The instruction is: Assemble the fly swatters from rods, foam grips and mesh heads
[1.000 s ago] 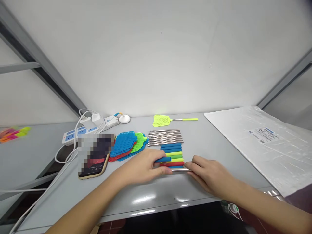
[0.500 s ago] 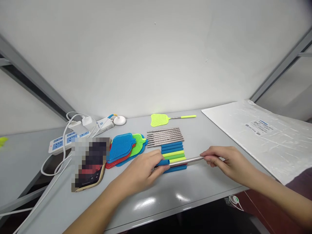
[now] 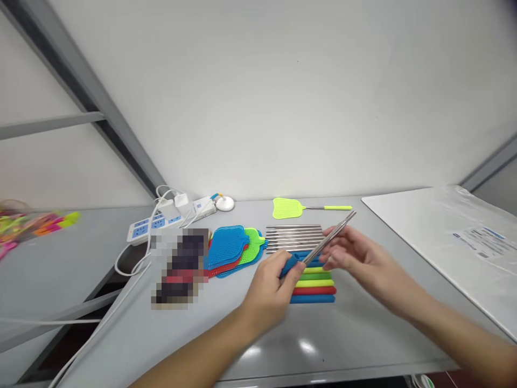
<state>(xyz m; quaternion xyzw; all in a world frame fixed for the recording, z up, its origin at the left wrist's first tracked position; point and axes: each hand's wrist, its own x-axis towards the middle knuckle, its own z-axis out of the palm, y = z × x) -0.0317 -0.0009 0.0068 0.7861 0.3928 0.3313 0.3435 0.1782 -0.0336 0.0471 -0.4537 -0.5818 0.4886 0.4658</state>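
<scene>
My left hand (image 3: 271,285) grips a blue handle sleeve (image 3: 291,262) above the table. A steel rod (image 3: 332,235) slants up to the right out of that sleeve, and my right hand (image 3: 355,257) pinches the rod along its middle. Under my hands lies a row of coloured handle sleeves (image 3: 314,285), green, yellow-green, red and blue. Behind them rests a row of bare steel rods (image 3: 294,237). A pile of blue, green and red swatter heads (image 3: 232,249) sits to the left of the rods. One finished yellow-green fly swatter (image 3: 301,207) lies near the wall.
A blurred phone (image 3: 180,265) lies left of the swatter heads. A white power strip (image 3: 155,222) with plugs, cables and a round white puck (image 3: 224,203) sits at the back left. A white plastic-wrapped sheet (image 3: 452,237) covers the right. Colourful items (image 3: 36,223) lie far left.
Both hands lifted the rod and blue sleeve off the row. The rod's right end swung up and back, from lying level to a steep slant. The camera view shifted.
</scene>
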